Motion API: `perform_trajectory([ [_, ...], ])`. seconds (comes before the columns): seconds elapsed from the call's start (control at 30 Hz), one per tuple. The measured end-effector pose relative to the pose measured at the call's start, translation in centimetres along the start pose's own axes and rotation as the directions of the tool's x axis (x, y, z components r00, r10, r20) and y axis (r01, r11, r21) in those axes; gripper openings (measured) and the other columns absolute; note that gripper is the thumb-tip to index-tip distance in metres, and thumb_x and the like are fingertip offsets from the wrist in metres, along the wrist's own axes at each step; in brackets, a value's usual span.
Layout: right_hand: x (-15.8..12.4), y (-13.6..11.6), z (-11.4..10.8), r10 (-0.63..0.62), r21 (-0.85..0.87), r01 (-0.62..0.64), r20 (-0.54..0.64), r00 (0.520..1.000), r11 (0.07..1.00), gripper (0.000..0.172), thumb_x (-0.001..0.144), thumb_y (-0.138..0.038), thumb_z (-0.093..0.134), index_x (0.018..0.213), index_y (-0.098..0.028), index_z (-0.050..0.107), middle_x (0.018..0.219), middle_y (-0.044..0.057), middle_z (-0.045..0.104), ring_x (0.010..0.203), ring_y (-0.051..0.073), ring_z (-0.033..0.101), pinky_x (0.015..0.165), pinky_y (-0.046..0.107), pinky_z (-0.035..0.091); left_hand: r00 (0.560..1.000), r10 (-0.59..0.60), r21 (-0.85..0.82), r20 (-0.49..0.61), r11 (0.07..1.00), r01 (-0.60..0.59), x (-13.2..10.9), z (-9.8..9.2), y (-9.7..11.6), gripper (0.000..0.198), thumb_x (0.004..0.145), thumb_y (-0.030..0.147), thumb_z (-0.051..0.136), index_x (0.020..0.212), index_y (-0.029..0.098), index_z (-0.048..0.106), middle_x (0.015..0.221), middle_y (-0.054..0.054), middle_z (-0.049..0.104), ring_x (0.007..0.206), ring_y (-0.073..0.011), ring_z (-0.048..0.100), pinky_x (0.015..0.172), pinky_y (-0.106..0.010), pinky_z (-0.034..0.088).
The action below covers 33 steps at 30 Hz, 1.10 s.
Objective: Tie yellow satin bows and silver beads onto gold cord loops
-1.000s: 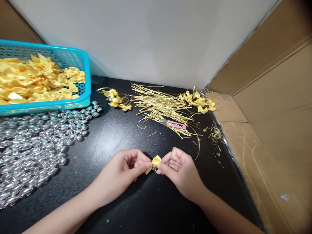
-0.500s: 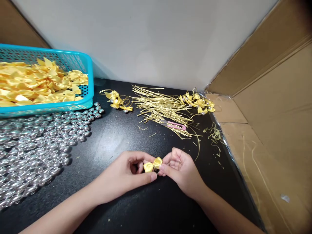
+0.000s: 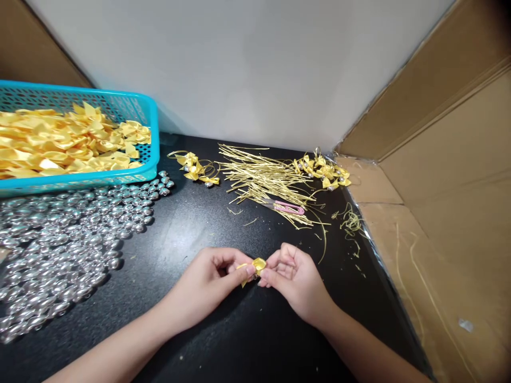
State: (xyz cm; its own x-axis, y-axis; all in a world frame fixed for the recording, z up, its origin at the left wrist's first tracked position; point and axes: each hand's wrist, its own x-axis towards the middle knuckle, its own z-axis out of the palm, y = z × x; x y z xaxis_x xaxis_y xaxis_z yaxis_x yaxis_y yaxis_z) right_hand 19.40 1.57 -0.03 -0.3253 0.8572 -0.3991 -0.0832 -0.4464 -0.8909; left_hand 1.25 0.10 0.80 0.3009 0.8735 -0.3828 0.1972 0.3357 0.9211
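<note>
Low over the black table (image 3: 223,340), my left hand (image 3: 211,282) and my right hand (image 3: 293,279) meet and pinch a small yellow satin bow (image 3: 257,264) between their fingertips. Both hands are curled closed, the left from the left side of the bow, the right from the right. Much of the bow is covered by my fingers. Beyond the hands lies a heap of thin gold cords (image 3: 263,178) with a pink-handled snipper (image 3: 288,207) on it.
A teal basket (image 3: 154,133) full of yellow bows stands at the back left. Silver beads (image 3: 67,244) spread over the table's left side. Finished bows lie in two clusters (image 3: 194,169) (image 3: 325,171) at the back. A cardboard box (image 3: 439,223) borders the right.
The bow has been turned between my fingertips and now shows less, folded under my left thumb. The view has shifted slightly, so the basket sits further right. My hands stay in the same spot.
</note>
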Motion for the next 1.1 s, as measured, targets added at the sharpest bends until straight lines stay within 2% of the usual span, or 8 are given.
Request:
perform_trajectory([
  [0.1, 0.1, 0.1, 0.0, -0.015, 0.01, 0.015, -0.009, 1.0, 1.0, 0.055, 0.06, -0.042, 0.084, 0.06, -0.021, 0.033, 0.064, -0.003, 0.061, 0.057, 0.012, 0.065, 0.06, 0.025, 0.054, 0.996, -0.023, -0.004, 0.084, 1.0, 0.024, 0.0, -0.4, 0.0, 0.025, 0.083, 0.04, 0.064, 0.091, 0.018, 0.075, 0.081, -0.004, 0.074, 0.068, -0.016, 0.058, 0.062, -0.024, 0.042],
  [0.17, 0.1, 0.2, -0.2, -0.013, 0.028, 0.013, -0.006, 1.0, 1.0, 0.056, 0.061, -0.042, 0.084, 0.061, -0.021, 0.032, 0.065, -0.003, 0.062, 0.057, 0.011, 0.065, 0.059, 0.024, 0.054, 0.994, -0.038, 0.025, 0.101, 0.999, 0.036, 0.1, -0.7, 0.2, 0.027, 0.084, 0.04, 0.063, 0.094, 0.019, 0.075, 0.076, -0.003, 0.072, 0.064, -0.015, 0.056, 0.058, -0.024, 0.04],
  [0.3, 0.1, 0.2, -0.3, -0.011, 0.068, 0.01, 0.023, 1.0, 0.998, 0.054, 0.062, -0.038, 0.084, 0.062, -0.021, 0.032, 0.07, -0.003, 0.063, 0.062, 0.01, 0.065, 0.062, 0.023, 0.053, 0.999, -0.022, 0.064, 0.041, 0.998, 0.019, 0.4, -0.9, 0.3, 0.027, 0.084, 0.04, 0.062, 0.082, 0.017, 0.076, 0.071, -0.002, 0.069, 0.064, -0.0145, 0.055, 0.058, -0.023, 0.039],
  [0.43, -0.2, 0.6, 0.1, -0.015, 0.045, 0.013, 0.041, 0.999, 0.999, 0.052, 0.058, -0.029, 0.087, 0.065, -0.021, 0.035, 0.074, -0.004, 0.062, 0.069, 0.01, 0.063, 0.069, 0.024, 0.052, 1.0, 0.028, 0.011, -0.012, 1.0, -0.028, 0.6, -0.5, 0.0, 0.023, 0.084, 0.037, 0.063, 0.087, 0.019, 0.077, 0.086, -0.005, 0.074, 0.08, -0.0194, 0.063, 0.073, -0.028, 0.046],
  [0.57, -0.3, 1.0, 0.7, -0.009, 0.05, 0.008, 0.025, 1.0, 0.999, 0.06, 0.056, -0.031, 0.087, 0.065, -0.023, 0.028, 0.061, -0.008, 0.052, 0.061, 0.01, 0.058, 0.063, 0.023, 0.05, 0.998, 0.036, -0.02, -0.05, 0.999, -0.037, 0.4, 0.0, 0.0, 0.022, 0.083, 0.037, 0.065, 0.088, 0.019, 0.077, 0.089, -0.006, 0.075, 0.085, -0.0226, 0.065, 0.079, -0.032, 0.048],
  [0.8, -0.2, 0.9, 1.0, -0.031, 0.03, 0.03, 0.033, 0.999, 0.999, 0.059, 0.059, -0.039, 0.084, 0.064, -0.023, 0.027, 0.06, -0.008, 0.047, 0.057, 0.008, 0.049, 0.055, 0.021, 0.042, 0.996, 0.042, -0.003, -0.073, 0.999, -0.042, 0.2, 0.2, 0.2, 0.021, 0.081, 0.035, 0.066, 0.088, 0.019, 0.078, 0.086, -0.006, 0.076, 0.082, -0.0219, 0.066, 0.077, -0.031, 0.05],
  [1.0, -0.3, 0.7, 0.7, -0.085, -0.03, 0.087, 0.044, 0.995, 0.996, 0.053, 0.066, -0.041, 0.079, 0.066, -0.023, 0.029, 0.066, -0.006, 0.048, 0.062, 0.01, 0.049, 0.059, 0.023, 0.044, 0.999, 0.016, -0.076, -0.035, 0.997, -0.019, 0.4, 0.0, 0.3, 0.022, 0.082, 0.037, 0.064, 0.079, 0.017, 0.074, 0.081, -0.004, 0.075, 0.082, -0.0206, 0.065, 0.077, -0.029, 0.048],
  [1.1, -0.4, 0.8, -0.2, -0.165, -0.049, 0.166, 0.017, 0.986, 0.985, 0.039, 0.083, -0.048, 0.059, 0.068, -0.022, 0.035, 0.063, -0.005, 0.045, 0.057, 0.01, 0.043, 0.057, 0.024, 0.041, 0.997, -0.005, -0.043, -0.082, 0.999, 0.001, 0.3, 0.0, 0.4, 0.026, 0.082, 0.04, 0.063, 0.076, 0.017, 0.072, 0.074, -0.002, 0.072, 0.072, -0.0173, 0.062, 0.068, -0.026, 0.045],
])
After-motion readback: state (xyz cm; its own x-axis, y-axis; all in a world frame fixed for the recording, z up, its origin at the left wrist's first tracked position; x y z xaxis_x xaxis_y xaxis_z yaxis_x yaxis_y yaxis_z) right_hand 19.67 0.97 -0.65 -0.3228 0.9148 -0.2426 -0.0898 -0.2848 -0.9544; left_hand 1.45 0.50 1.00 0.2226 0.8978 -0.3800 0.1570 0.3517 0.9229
